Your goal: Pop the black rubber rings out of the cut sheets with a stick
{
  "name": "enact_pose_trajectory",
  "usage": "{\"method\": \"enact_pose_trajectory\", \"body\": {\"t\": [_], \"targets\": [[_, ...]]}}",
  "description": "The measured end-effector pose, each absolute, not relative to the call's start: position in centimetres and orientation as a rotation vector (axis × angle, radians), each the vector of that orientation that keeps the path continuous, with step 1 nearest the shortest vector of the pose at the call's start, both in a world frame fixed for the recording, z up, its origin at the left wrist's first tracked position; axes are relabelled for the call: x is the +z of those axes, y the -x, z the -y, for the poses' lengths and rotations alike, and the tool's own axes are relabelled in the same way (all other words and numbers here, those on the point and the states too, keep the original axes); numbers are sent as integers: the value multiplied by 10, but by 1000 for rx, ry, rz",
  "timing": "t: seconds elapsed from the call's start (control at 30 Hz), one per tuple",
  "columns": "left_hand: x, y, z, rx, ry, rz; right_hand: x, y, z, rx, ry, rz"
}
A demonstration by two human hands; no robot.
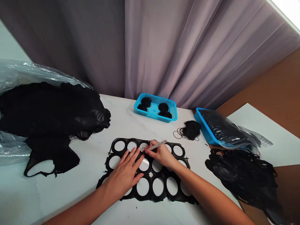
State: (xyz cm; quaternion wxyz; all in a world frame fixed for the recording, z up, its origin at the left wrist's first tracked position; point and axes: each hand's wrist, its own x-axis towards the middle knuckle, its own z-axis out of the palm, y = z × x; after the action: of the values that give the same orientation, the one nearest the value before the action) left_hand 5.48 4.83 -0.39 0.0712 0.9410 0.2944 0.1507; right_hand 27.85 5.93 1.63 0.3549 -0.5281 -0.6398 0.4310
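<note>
A black sheet [150, 175] with rows of round holes lies flat on the white table in front of me. My left hand [124, 173] rests on its left half, fingers stretched out and slightly apart, pressing the sheet down. Near the top row, my right hand [161, 154] grips a slim whitish pen-like tool [157, 145]; its tip points down and left, close to my left fingertips. What kind of tool it is I cannot make out. A thin black loop [143, 149] shows at the tip, inside a hole.
A blue basket [156, 118] holding bundles of thin black rings stands behind the sheet. More black rings [191, 129] lie to its right, near a second blue basket [206, 129] with a plastic bag. Black sheets [47, 109] are piled left; black strips [243, 178] hang right.
</note>
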Motion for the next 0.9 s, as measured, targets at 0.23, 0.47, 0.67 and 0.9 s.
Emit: {"method": "enact_pose_trajectory", "body": {"t": [0.23, 0.47, 0.67, 0.9], "targets": [[-6, -55, -47, 482, -2813, -890, 16, -278, -60, 1138, 1371, 1649], [-8, -55, -47, 457, -2835, -899, 20, -275, -57, 1086, 1380, 1677], [-6, -56, -46, 504, -2840, -907, 18, -277, -57, 1000, 1380, 1766], [-9, -56, -46, 486, -2908, -921, 11, -272, -42, 359, 1297, 2388]]}}
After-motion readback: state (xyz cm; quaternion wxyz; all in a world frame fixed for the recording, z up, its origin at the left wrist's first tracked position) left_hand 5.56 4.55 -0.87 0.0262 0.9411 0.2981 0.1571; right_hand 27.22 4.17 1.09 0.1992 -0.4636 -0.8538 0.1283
